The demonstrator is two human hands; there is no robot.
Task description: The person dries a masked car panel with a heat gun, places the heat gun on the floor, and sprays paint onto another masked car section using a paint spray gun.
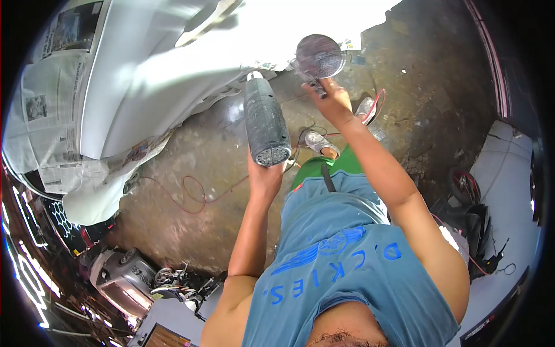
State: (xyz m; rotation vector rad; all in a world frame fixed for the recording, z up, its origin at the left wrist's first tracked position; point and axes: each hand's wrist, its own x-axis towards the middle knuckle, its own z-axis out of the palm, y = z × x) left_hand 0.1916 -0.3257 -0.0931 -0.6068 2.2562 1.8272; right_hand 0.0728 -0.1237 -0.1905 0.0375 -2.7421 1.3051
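The left hand [267,173] grips a heat gun [267,122] near a pale panel [124,75]. The right hand's [334,103] fingers grasp a round-headed tool [319,56].

1. Brown-grey floor [202,234], stained and scuffed, with shiny patches and darker blotches toward the right.
2. At lower left, a grey vehicle [124,277], with motorcycle-like clutter [173,283] just beside.
3. Along the left edge, dark surroundings with crooked white light strips [29,283] and a glowing honeycomb pattern [69,228].
4. At right, a pale, flat surface [506,173] with dark gear [477,225] against it.
5. At upper right, a long pinkish strip [491,58] on darkness.
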